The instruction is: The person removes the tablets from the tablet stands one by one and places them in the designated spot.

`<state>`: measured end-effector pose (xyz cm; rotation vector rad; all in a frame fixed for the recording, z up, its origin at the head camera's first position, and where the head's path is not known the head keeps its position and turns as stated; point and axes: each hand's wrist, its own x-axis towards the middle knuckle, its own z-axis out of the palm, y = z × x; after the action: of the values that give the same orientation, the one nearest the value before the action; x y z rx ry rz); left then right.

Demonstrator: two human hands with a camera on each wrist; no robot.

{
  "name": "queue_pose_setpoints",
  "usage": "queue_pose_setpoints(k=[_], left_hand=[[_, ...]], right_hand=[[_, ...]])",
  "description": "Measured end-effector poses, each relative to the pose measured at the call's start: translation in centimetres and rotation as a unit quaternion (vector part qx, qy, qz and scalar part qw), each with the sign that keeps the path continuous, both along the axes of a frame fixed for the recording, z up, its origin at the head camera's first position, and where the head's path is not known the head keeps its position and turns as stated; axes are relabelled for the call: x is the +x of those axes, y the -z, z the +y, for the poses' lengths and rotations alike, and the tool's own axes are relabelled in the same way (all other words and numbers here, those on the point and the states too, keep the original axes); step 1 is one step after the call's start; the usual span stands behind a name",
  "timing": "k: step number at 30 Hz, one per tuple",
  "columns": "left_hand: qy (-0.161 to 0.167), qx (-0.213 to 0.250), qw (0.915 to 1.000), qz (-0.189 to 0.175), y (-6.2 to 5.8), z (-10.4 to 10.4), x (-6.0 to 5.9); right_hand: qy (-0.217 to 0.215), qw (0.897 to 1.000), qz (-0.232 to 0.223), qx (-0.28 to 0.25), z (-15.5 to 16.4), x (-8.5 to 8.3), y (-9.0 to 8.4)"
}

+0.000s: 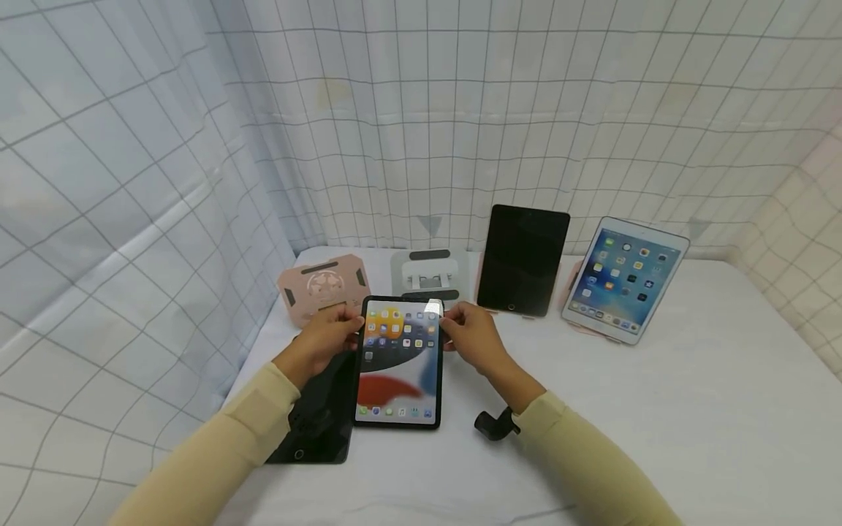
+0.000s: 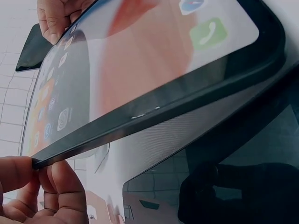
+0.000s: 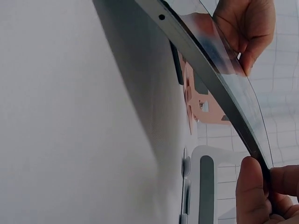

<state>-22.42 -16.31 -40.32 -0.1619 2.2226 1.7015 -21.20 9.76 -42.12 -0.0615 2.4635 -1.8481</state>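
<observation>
A dark-edged tablet [image 1: 397, 369] with a lit home screen is held between both hands. My left hand [image 1: 324, 340] pinches its left edge near the top, thumb on the front and fingers behind, as the left wrist view shows. On the opposite edge, my right hand [image 1: 475, 336] pinches the upper right corner area. Both wrist views show the tablet's side [image 3: 205, 70] raised off the white cloth, with a shadow below. Directly beyond its top edge stands a grey tablet stand [image 1: 430, 274]. A black tablet [image 1: 332, 424] lies flat, partly beneath my left forearm.
A pink stand [image 1: 322, 285] sits at the back left. Farther right, a black tablet with a dark screen [image 1: 522, 259] and a white tablet with a lit screen [image 1: 625, 281] lean on pink stands. A small black object [image 1: 495, 424] is by my right wrist. Gridded curtains surround the table.
</observation>
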Motion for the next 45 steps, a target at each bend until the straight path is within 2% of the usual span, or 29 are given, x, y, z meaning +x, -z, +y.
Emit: queue_pose_setpoints(k=[7, 14, 22, 34, 39, 45], left_hand=[[0.016, -0.018, 0.9997, -0.006, 0.0, -0.2, 0.6], [0.023, -0.032, 0.999, -0.02, 0.2, -0.2, 0.7], [0.044, -0.018, 0.9985, -0.027, 0.7, 0.1, 1.2], [0.016, -0.049, 0.9972, -0.053, 1.6, 0.1, 1.5], [0.02, -0.069, 0.9963, -0.048, 1.7, 0.1, 1.9], [0.023, -0.123, 0.9917, -0.033, 1.8, 0.3, 2.2]], right_hand=[[0.001, 1.0, -0.011, -0.008, -0.2, 0.8, 0.4], [0.002, 1.0, -0.014, 0.007, -0.1, 1.1, 0.9], [-0.002, 1.0, -0.015, 0.004, 0.3, 1.4, 1.5], [-0.01, 0.999, -0.042, 0.006, 0.0, 1.7, 1.9], [-0.016, 0.999, -0.044, 0.015, -0.1, 1.7, 2.0], [-0.018, 0.998, -0.046, 0.023, -0.2, 1.6, 2.1]])
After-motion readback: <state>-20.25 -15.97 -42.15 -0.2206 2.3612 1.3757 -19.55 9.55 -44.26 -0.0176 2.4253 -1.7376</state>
